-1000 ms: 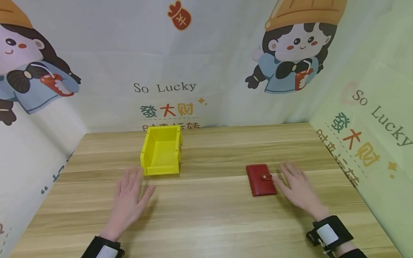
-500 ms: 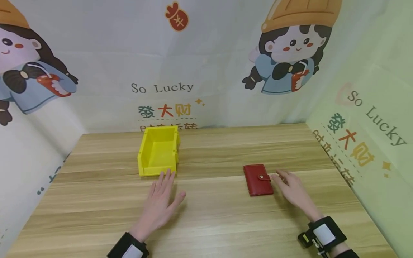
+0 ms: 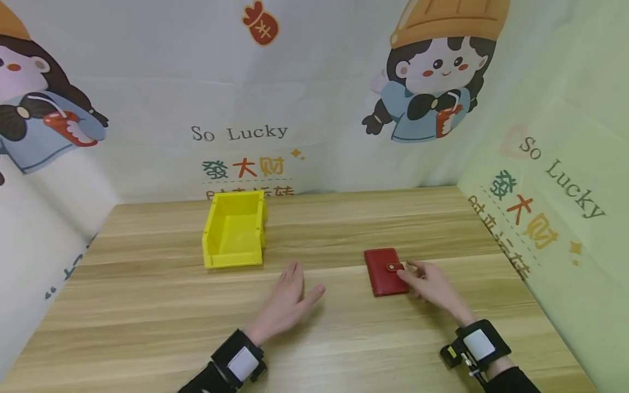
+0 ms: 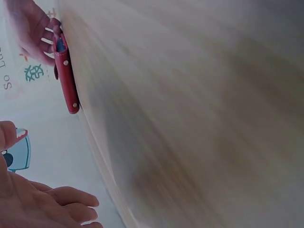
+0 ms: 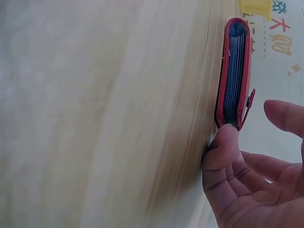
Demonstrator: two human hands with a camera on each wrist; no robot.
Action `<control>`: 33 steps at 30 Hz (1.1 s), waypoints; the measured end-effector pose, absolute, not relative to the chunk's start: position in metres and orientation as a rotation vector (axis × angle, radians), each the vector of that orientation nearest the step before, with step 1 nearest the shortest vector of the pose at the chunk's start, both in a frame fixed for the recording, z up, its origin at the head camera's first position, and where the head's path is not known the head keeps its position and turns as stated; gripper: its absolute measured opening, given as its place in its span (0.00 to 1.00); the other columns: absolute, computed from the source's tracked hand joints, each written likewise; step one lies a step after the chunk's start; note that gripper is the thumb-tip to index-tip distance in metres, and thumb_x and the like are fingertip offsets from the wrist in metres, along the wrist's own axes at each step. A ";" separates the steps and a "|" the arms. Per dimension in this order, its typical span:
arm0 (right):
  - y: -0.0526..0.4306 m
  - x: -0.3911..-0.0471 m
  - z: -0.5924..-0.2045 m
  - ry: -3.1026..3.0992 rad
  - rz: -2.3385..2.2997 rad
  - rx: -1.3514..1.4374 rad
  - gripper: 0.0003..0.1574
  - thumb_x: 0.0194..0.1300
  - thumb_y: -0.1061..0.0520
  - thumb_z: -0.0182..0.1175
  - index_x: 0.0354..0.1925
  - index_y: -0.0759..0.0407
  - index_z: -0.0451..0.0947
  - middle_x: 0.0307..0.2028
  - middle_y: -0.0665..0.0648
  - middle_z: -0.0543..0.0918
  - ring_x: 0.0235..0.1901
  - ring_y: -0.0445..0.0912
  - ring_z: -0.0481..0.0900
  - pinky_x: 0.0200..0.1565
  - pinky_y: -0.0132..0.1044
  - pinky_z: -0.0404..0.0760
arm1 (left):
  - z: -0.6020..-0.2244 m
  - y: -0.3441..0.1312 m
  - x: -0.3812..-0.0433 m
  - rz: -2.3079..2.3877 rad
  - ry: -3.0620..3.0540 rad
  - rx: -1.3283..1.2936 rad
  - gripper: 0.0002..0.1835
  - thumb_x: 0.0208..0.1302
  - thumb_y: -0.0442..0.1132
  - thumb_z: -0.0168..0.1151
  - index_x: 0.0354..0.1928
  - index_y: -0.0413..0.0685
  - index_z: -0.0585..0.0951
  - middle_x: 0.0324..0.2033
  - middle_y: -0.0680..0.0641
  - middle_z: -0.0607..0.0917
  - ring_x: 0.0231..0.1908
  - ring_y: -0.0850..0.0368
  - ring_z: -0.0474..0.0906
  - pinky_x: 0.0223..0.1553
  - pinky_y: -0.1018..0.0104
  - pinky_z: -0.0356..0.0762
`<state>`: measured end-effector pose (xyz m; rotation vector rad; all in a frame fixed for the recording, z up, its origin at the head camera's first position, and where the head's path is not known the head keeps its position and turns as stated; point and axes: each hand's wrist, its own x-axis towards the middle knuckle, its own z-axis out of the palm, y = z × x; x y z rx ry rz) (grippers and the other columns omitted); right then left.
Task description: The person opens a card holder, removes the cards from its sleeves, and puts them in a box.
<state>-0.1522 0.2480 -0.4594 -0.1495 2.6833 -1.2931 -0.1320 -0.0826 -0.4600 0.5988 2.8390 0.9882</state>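
A red card holder (image 3: 384, 272) with a snap strap lies flat on the wooden table, right of the middle. Its open side in the right wrist view shows a stack of dark inner sleeves. My right hand (image 3: 432, 284) is at its strap edge: the curled fingers (image 5: 223, 147) touch or nearly touch that edge, and the thumb (image 5: 282, 114) is raised above the cover, apart from it in the right wrist view. With fingers straight and thumb spread, my left hand (image 3: 285, 300) hovers left of the card holder and holds nothing.
A yellow plastic bin (image 3: 235, 229) stands at the back left of the table (image 3: 344, 338), against the printed backdrop (image 3: 314, 98). The backdrop also walls in the left and right sides. Both wrists wear black straps with cameras.
My left hand has moved right, from beside the yellow bin toward the card holder. My right hand has come in to the card holder's strap edge, its fingers curling. The card holder stays in place.
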 end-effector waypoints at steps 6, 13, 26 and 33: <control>0.243 -0.161 -0.463 2.756 -1.187 -0.183 0.43 0.62 0.45 0.61 0.60 0.76 0.62 0.24 0.56 0.77 0.19 0.44 0.72 0.20 0.36 0.69 | -0.458 -0.063 -0.140 1.100 2.673 0.641 0.40 0.72 0.57 0.40 0.67 0.25 0.50 0.66 0.26 0.49 0.66 0.44 0.41 0.66 0.48 0.41; 0.230 -0.167 -0.466 2.787 -1.123 -0.240 0.44 0.58 0.47 0.65 0.59 0.78 0.64 0.21 0.54 0.75 0.18 0.42 0.71 0.20 0.36 0.69 | -0.462 -0.048 -0.148 1.083 2.581 0.695 0.37 0.73 0.51 0.41 0.67 0.25 0.49 0.67 0.27 0.49 0.66 0.44 0.42 0.66 0.47 0.41; 0.176 -0.163 -0.466 2.611 -1.248 -0.209 0.47 0.55 0.51 0.69 0.65 0.70 0.60 0.15 0.52 0.76 0.12 0.44 0.73 0.14 0.33 0.67 | -0.470 -0.056 -0.157 1.005 2.587 0.694 0.38 0.70 0.48 0.49 0.67 0.25 0.48 0.66 0.27 0.50 0.66 0.41 0.39 0.65 0.41 0.37; 0.151 -0.158 -0.465 2.476 -1.311 -0.247 0.52 0.55 0.51 0.69 0.68 0.68 0.53 0.12 0.54 0.76 0.11 0.46 0.74 0.12 0.32 0.70 | -0.469 -0.074 -0.157 0.973 2.561 0.674 0.41 0.69 0.52 0.50 0.69 0.29 0.46 0.67 0.29 0.50 0.67 0.42 0.37 0.65 0.43 0.35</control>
